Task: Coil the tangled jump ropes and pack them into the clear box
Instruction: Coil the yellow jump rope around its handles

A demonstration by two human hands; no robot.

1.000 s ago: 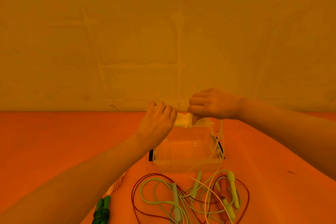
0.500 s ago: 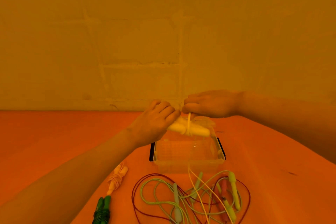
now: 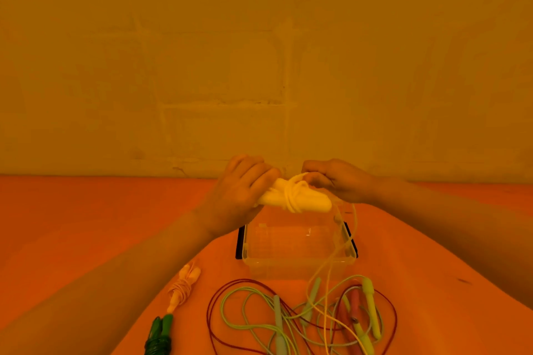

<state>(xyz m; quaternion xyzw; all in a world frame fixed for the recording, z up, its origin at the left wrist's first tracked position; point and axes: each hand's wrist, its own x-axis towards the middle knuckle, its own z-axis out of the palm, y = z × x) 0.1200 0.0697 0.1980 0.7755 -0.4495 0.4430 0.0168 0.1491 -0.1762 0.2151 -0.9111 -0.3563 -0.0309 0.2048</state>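
Note:
My left hand (image 3: 240, 196) grips the pale yellow handles (image 3: 308, 198) of a jump rope, held level above the clear box (image 3: 300, 261). Several turns of cord wrap the handles' middle. My right hand (image 3: 339, 180) pinches that cord at the top of the wrap. The loose yellow cord (image 3: 331, 264) hangs from there over the box's right side into a tangled pile of ropes (image 3: 302, 317) in front of the box. The box has nothing inside.
A coiled orange rope (image 3: 183, 287) and a coiled green rope (image 3: 158, 337) lie left of the pile on the orange surface (image 3: 72, 225). The pile holds dark red, light green and yellow-handled ropes. A plain wall (image 3: 259, 66) stands behind.
The handles came into full view above the box and more cord turns now wrap them. My right hand moved around the bundle, and the loose cord shifted to the right.

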